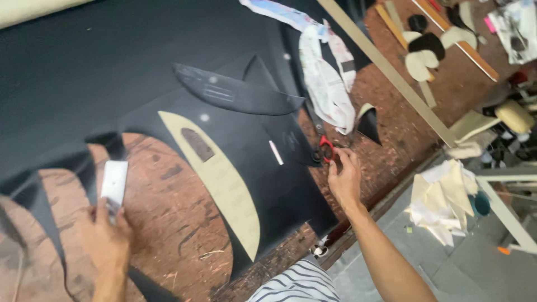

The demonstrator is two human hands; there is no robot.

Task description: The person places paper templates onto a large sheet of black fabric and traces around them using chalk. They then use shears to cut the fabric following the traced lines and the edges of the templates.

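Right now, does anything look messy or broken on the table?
Yes. The wooden tabletop is scratched and worn. Crumpled paper lies on the black fabric, which has curved cutouts. The right hand touches red-handled scissors.

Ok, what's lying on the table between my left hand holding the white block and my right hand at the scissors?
In the head view, between the left hand and right hand: bare brown tabletop, then a curved beige pattern piece on black fabric, with a small white strip.
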